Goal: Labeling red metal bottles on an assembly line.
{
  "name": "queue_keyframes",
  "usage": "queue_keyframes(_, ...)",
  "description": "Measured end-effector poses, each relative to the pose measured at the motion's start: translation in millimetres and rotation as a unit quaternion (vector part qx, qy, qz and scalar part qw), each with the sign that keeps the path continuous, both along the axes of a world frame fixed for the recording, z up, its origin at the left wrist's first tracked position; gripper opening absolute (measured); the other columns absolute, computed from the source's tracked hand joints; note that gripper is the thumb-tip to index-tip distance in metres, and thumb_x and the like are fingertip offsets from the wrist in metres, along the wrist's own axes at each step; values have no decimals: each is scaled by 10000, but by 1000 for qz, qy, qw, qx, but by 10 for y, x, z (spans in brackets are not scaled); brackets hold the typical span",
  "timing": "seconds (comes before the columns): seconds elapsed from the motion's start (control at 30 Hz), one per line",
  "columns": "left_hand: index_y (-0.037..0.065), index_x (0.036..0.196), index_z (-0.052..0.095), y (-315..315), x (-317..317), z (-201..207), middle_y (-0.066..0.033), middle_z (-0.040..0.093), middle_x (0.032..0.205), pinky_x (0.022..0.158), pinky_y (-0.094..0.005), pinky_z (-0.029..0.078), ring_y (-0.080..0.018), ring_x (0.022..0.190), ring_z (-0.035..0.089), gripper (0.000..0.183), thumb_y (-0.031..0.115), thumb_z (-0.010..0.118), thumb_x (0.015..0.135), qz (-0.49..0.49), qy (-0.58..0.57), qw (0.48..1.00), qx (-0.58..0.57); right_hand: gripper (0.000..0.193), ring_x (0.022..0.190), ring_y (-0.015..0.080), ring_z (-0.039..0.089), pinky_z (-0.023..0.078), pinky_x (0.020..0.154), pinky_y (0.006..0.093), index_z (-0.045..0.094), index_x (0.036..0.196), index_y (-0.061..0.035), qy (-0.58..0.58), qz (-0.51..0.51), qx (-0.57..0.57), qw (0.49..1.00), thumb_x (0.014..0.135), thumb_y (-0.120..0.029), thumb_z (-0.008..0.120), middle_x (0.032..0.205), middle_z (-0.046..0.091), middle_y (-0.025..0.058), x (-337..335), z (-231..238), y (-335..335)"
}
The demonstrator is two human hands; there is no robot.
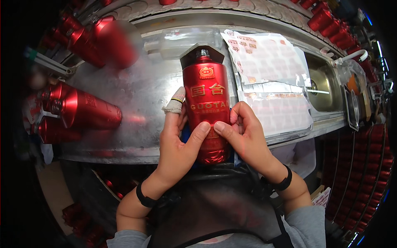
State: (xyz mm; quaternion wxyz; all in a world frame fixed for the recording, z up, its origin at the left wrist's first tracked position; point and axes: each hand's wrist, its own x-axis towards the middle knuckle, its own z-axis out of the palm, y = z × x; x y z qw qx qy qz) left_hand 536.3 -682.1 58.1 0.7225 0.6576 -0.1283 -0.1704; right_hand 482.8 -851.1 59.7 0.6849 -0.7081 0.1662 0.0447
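Note:
A shiny red bottle (205, 95) with raised gold lettering lies between my two hands, its open neck pointing away from me and its base toward my body. Around its left side my left hand (177, 134) is closed, the thumb pressing on the front near the lower emblem. A white finger cover with a dark-and-yellow band wraps one of that hand's fingers. From the other side my right hand (247, 134) grips the bottle, its thumb beside the left thumb. Behind the bottle's shoulder shows a dark angular plate or stand (185, 58).
Several red bottles (89, 108) lie at the left of the metal table (144, 142). Right of me are sheets of gold-and-red transfers (269, 62) and a small sink (324, 89). A conveyor of overlapping metal plates (231, 6) runs along the back; stacked red bottles (357, 177) fill the right.

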Motion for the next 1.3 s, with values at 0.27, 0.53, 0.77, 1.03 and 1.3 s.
queue_keyframes(0.27, -46, 1526, 149, 131, -102, 24, -218, 318, 1522, 1164, -399, 264, -288, 1417, 333, 826, 84, 676, 904, -45, -3, 999, 28, 347, 663, 6, 381, 365, 579, 187, 429, 920, -71, 33, 4, 59, 998, 861, -167, 758, 786, 443, -36, -146, 87, -25)
queue_keyframes(0.53, -15, 1541, 142, 150, -96, -21, -185, 289, 1557, 1172, -407, 237, -272, 1437, 313, 872, 158, 697, 891, -41, 32, 999, 16, 400, 667, -3, 399, 373, 577, 174, 423, 926, -92, 27, 45, 32, 998, 812, -153, 801, 763, 430, -59, -113, 85, -57)
queue_keyframes(0.77, -48, 1527, 147, 112, -108, -5, -200, 391, 1479, 1132, -366, 314, -250, 1351, 427, 806, 79, 655, 914, -36, -10, 999, 20, 406, 630, -8, 371, 348, 540, 174, 407, 894, -108, 16, 26, 39, 999, 825, -169, 802, 748, 423, -67, -82, 33, -25)
queue_keyframes(1.03, -57, 1521, 148, 106, -67, -6, -203, 398, 1466, 1121, -365, 330, -247, 1338, 436, 799, 104, 651, 922, -25, 16, 1000, -6, 399, 619, -14, 366, 340, 522, 172, 399, 850, -105, 22, 25, 53, 998, 841, -179, 791, 706, 427, -70, -29, 37, -33)
queue_keyframes(1.3, -21, 1531, 173, 4, -17, -47, -188, 397, 1466, 1111, -365, 345, -231, 1327, 444, 786, 146, 646, 926, -9, 35, 999, -21, 409, 609, 41, 391, 355, 511, 238, 419, 761, -79, 15, 3, -59, 998, 850, -255, 778, 644, 462, -21, 39, 69, 24)
